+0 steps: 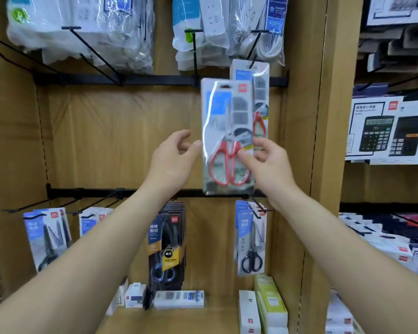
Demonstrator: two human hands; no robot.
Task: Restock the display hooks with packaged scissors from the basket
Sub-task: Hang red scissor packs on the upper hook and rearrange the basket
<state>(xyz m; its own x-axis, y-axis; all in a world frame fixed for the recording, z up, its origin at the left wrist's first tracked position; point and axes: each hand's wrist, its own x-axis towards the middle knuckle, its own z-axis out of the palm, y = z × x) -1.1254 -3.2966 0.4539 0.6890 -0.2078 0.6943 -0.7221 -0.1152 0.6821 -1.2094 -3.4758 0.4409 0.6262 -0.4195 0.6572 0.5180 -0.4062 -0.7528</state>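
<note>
A clear pack of red-handled scissors (223,131) is held upright in front of the cardboard display wall. My right hand (266,160) pinches its lower right edge, thumb over the red handles. My left hand (174,157) hovers at the pack's left edge with fingers loosely curled, and whether it touches the pack is unclear. Behind and to the right, a second pack of red scissors (260,92) hangs on a black hook (256,48) of the upper rail. The basket is out of view.
Bare black hooks (94,54) stick out from the upper rail under bagged power strips (82,25). The lower rail (89,192) carries blue, black and grey scissor packs (167,247). Small boxes (179,298) lie on the shelf floor. Calculators (384,131) fill the right bay.
</note>
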